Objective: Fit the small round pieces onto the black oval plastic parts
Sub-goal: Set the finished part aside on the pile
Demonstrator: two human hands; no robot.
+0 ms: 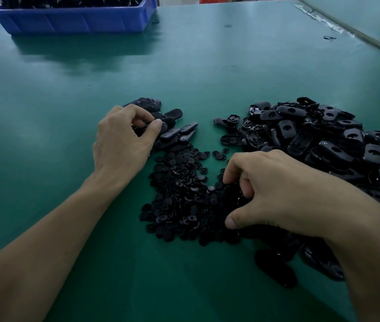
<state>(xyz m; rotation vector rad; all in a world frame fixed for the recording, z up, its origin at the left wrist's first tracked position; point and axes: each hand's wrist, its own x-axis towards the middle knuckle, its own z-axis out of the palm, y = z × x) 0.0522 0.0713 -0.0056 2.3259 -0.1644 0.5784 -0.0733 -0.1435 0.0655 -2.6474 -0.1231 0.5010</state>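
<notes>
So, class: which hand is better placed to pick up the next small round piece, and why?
Right. The right hand has its fingers in the pile of small round pieces; the left hand grips oval parts beyond it.

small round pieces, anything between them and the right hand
Nothing visible does. The right hand touches the pile of small round pieces directly, fingers curled down into it. The left hand is apart, gripping black oval parts farther back.
</notes>
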